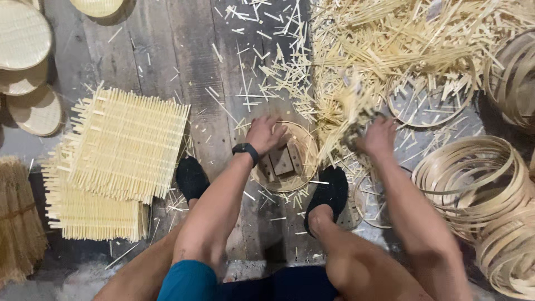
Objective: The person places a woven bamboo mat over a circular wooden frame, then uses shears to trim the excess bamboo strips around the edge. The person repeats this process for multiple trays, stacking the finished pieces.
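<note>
The left hand [266, 134], with a black band on the wrist, lies with fingers curled loosely on the far rim of a round pale bamboo hoop [285, 158] that sits on the floor between the two feet; it presses or steadies the rim, but I cannot tell if the fingers really close around it. Inside this hoop stands a small brown wooden block [282, 161], just at five o'clock from the left hand. The right hand [378, 136] is at three o'clock from the left one, apart from the hoop, and it is closed around a blurred bunch of thin pale bamboo strips [348, 114]; the bunch goes out from the fist toward ten o'clock, so its long axis points up and left, over the far right edge of the hoop. So the hoop lies at nine o'clock from the right hand, and the left hand is clearly the nearer one to it. Both feet wear black slippers [192, 177] on each side of the hoop. Farther out, at nine o'clock, lies a stack of square woven bamboo mats [125, 145]; at twelve to two o'clock spreads a big heap of loose bamboo offcuts [401, 39]; at four o'clock stand coils of bent bamboo bands [473, 178]. The floor is of dark grey wooden planks [161, 50].
</note>
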